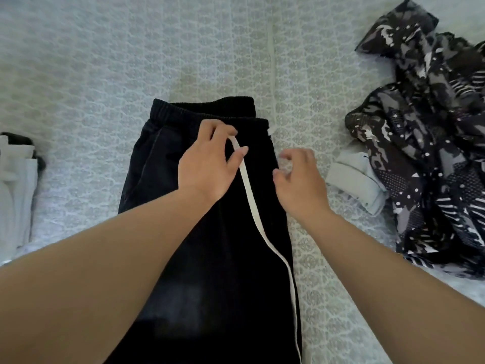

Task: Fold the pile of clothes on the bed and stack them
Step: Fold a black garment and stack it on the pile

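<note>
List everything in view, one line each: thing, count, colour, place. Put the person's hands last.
black trousers: one, black with elastic waistband, flat on the bed, centre.
drawstring: one, white, lying down the trousers' right side.
patterned garment: one, black, grey and white, crumpled, right.
pale blue garment: one, light blue, beside the patterned one.
folded stack: one, white and pale, left edge.
bedspread: one, pale patterned, beneath all.
left hand: one, pinches the drawstring near the waistband.
right hand: one, fingers loosely curled, at the trousers' right edge.

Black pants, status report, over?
Left hand pinching white drawstring. Right hand open at the pants' edge. Black pants flat, unfolded. Nothing blocking.
</note>
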